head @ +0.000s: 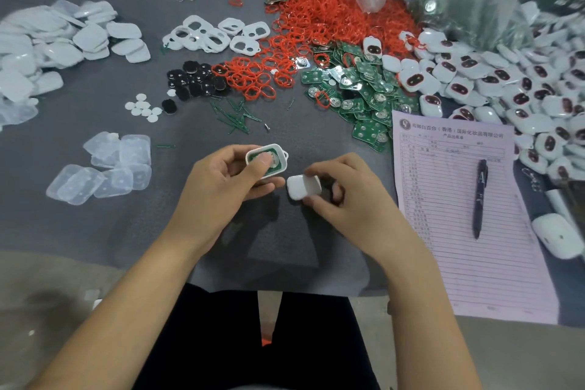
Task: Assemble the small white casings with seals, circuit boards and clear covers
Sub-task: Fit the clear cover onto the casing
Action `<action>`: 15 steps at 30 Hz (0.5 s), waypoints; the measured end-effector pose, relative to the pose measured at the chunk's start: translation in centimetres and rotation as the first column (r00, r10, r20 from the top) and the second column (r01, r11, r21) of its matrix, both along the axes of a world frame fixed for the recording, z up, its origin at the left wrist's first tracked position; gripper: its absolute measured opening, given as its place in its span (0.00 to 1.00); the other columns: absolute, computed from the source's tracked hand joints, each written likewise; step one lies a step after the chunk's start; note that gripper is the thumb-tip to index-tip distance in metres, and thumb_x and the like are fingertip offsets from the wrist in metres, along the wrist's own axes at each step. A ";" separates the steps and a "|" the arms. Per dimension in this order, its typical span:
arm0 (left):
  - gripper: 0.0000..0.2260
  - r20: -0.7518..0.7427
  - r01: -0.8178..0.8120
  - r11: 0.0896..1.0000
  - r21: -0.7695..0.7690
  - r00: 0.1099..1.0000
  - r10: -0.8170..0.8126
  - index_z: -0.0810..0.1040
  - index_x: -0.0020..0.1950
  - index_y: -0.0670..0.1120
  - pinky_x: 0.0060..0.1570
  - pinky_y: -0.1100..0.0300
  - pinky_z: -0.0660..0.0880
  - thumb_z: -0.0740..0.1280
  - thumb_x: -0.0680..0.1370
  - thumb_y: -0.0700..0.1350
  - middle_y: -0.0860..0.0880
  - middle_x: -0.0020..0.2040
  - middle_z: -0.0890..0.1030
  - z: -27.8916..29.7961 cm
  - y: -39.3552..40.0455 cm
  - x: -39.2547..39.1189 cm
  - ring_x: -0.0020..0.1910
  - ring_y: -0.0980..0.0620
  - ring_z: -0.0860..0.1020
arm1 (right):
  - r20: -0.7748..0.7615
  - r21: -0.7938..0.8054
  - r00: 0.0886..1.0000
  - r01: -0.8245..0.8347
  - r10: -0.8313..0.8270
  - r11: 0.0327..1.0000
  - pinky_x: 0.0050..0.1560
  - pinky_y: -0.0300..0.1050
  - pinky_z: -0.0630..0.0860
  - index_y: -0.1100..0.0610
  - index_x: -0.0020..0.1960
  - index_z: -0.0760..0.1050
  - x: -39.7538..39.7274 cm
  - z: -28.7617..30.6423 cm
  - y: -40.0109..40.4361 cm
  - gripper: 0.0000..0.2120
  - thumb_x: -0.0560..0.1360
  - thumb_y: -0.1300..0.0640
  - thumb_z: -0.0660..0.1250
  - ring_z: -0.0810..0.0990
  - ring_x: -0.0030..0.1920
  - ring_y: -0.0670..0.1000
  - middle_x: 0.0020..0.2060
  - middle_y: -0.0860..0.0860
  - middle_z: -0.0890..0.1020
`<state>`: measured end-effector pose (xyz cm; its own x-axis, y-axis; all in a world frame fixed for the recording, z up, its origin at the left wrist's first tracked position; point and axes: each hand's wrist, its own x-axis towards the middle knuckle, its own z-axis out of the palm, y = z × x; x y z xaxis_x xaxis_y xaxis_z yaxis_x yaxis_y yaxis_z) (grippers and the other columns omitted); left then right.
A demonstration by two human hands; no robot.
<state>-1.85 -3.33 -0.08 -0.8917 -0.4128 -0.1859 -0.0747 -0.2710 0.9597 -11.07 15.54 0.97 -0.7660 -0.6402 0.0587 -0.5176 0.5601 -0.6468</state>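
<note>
While seated at grey surface [126, 231] | left hand [221, 180] grips white casing [281, 157] w/ green board inside, thumb pressing | right hand [345, 196] pinches white cover piece [302, 187] just beside | red seals [316, 19] piled beyond

A small assembly workshop: heaps of red seals [323, 19], green circuit boards [357, 89] and white casings [506, 79] are covering a grey worktable [95, 231].

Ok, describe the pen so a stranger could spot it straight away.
Find the pink printed paper form at the table's right side, beside the right hand. The dark slim ballpoint pen lies lengthwise on it, the only long dark object there amid small white casings.
</note>
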 end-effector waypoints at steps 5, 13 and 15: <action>0.09 0.046 0.002 0.999 0.037 0.999 -0.004 0.80 0.60 0.37 0.44 0.62 0.82 0.70 0.81 0.40 0.45 0.49 0.88 0.2 -0.1 -0.2 0.48 0.43 0.88 | -0.087 -0.007 0.996 -0.034 0.034 0.999 0.44 0.27 0.66 0.58 0.52 0.80 -0.4 0.0 0.0 0.14 0.70 0.59 0.81 0.73 0.41 0.35 0.43 0.40 0.72; 0.05 -0.054 -0.007 0.991 0.130 0.998 0.014 0.89 0.51 0.50 0.48 0.62 0.81 0.73 0.78 0.44 0.47 0.52 0.87 0.1 -0.4 0.1 0.56 0.47 0.86 | -0.126 -0.132 0.983 0.117 -0.134 0.984 0.41 0.32 0.69 0.57 0.46 0.85 0.2 -0.5 -1.1 0.10 0.68 0.56 0.80 0.73 0.35 0.43 0.38 0.50 0.79; 0.06 -0.034 -0.021 0.992 0.126 0.999 0.025 0.89 0.49 0.53 0.41 0.66 0.77 0.72 0.76 0.47 0.49 0.51 0.86 0.5 -0.4 0.0 0.49 0.54 0.83 | -0.038 -0.290 0.968 0.228 -0.249 0.930 0.41 0.36 0.73 0.55 0.46 0.85 0.6 -0.7 -2.0 0.08 0.69 0.56 0.80 0.77 0.37 0.45 0.39 0.50 0.81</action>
